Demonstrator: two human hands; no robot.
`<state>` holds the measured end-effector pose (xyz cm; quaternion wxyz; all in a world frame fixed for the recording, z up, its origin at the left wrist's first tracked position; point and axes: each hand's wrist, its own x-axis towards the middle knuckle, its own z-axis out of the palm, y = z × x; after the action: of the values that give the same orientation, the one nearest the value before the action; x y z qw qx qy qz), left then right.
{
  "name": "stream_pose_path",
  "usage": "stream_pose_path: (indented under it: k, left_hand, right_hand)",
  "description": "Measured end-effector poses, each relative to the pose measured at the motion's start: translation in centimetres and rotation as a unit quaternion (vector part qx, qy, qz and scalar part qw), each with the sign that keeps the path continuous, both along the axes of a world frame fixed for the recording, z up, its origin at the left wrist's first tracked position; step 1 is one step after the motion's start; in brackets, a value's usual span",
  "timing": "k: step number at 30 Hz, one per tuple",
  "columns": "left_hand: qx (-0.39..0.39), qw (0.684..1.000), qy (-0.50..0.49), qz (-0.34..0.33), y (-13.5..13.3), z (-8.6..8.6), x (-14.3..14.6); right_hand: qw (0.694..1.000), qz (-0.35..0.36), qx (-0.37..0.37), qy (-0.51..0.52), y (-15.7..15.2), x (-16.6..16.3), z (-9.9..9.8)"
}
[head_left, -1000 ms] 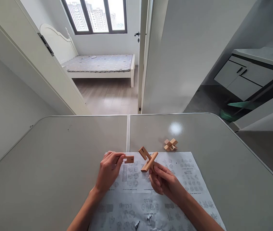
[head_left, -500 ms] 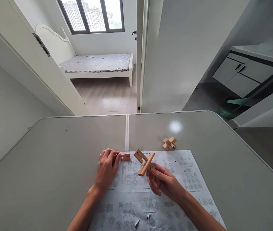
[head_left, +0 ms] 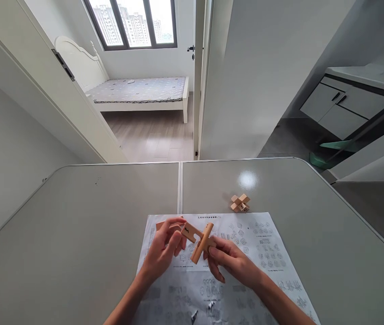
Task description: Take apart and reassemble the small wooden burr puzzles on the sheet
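My right hand (head_left: pixel 234 259) pinches wooden puzzle pieces that cross each other, held above the printed sheet. One is a narrow wooden bar (head_left: pixel 199 249) standing at a slant. Through it runs a flat notched piece (head_left: pixel 189 232) with a dark mark on its face. My left hand (head_left: pixel 165 248) has its thumb and fingers closed at the left end of that notched piece. Behind my left fingers another wooden piece (head_left: pixel 159 225) shows in part, at the sheet's upper left edge; whether the fingers touch it I cannot tell.
An assembled wooden block puzzle (head_left: pixel 240 203) sits on the grey table (head_left: pixel 77 234), beyond the sheet's upper edge. The paper sheet (head_left: pixel 263 266) carries printed puzzle diagrams and has small torn spots near the front. Past the table are a doorway and a bed (head_left: pixel 141 90).
My left hand has let go of the separate wooden piece by the sheet's edge and moved right onto the notched piece. My right hand has come slightly lower with the crossed pieces.
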<state>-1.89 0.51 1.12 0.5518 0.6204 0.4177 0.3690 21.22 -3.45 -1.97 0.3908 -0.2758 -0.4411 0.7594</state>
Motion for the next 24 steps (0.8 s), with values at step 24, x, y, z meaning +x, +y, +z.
stream_pose_path:
  k: [24]
  left_hand:
    - [-0.116,0.987,-0.091,-0.067,0.06,-0.24,1.24]
  right_hand:
    - [0.997,-0.038,0.012,0.067,0.17,-0.3,-0.34]
